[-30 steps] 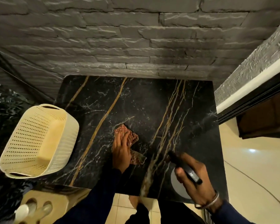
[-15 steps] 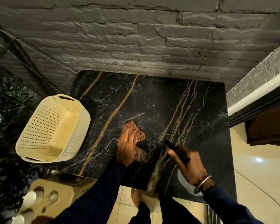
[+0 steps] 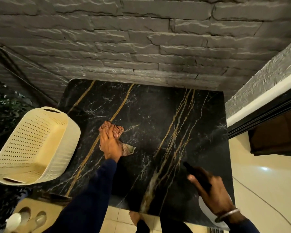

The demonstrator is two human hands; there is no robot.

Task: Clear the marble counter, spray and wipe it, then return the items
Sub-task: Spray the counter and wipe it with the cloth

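The left hand [image 3: 110, 143] lies flat, palm down, pressing a reddish checked cloth [image 3: 118, 132] against the marble counter [image 3: 158, 125], left of the counter's middle; the cloth's ends show past the fingertips and beside the wrist. The right hand [image 3: 212, 192] is closed around the dark trigger head of a spray bottle [image 3: 196, 175], blurred, over the counter's near right corner; the bottle's white body shows below the wrist, which wears a metal bangle [image 3: 227, 214]. Both arms are in dark blue sleeves.

The counter is black marble with gold and white veins running from the far edge to the near edge. A cream perforated basket [image 3: 35, 147] sits tilted at the counter's left edge, overhanging it. Below it, off the near left corner, a tan holder [image 3: 32, 214] with round holes carries a white-capped item. Grey rough stone brick wall [image 3: 141, 39] backs the far edge. Cream floor tiles [image 3: 267, 182] lie to the right.
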